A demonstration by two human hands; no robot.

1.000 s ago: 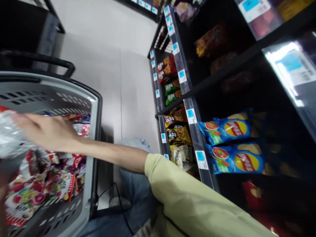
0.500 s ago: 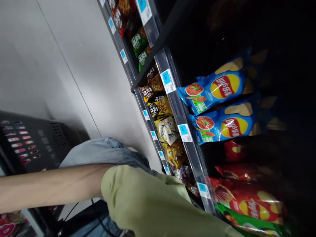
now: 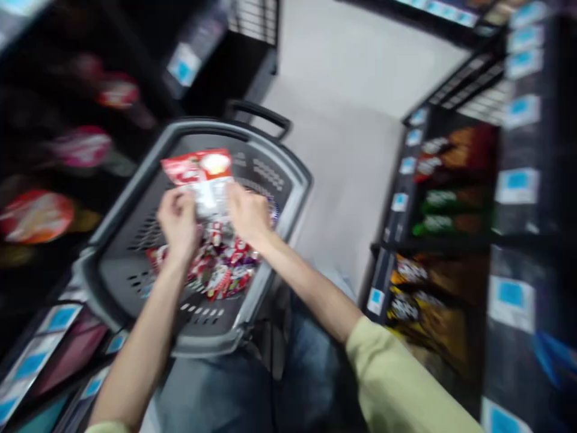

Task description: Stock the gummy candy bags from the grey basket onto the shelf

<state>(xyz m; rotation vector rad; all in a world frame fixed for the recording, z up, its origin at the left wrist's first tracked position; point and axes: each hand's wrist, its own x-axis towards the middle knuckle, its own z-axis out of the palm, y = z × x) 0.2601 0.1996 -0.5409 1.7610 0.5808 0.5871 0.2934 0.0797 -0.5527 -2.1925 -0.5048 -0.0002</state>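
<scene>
Head view: I see left fingers and right fingers gripping opposite sides of a red-and-silver packet, small packets in the grey basket below them.

The grey basket carries a loose heap of mostly red-and-white packets. On the black shelf at right sit red bags, green bags and yellow bags.

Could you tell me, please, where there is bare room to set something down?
Bare floor lies between the basket and the right shelf. It is crowded inside the basket: small packets pile up there, and the left hand and right hand hold a red-and-silver bag above them.
</scene>
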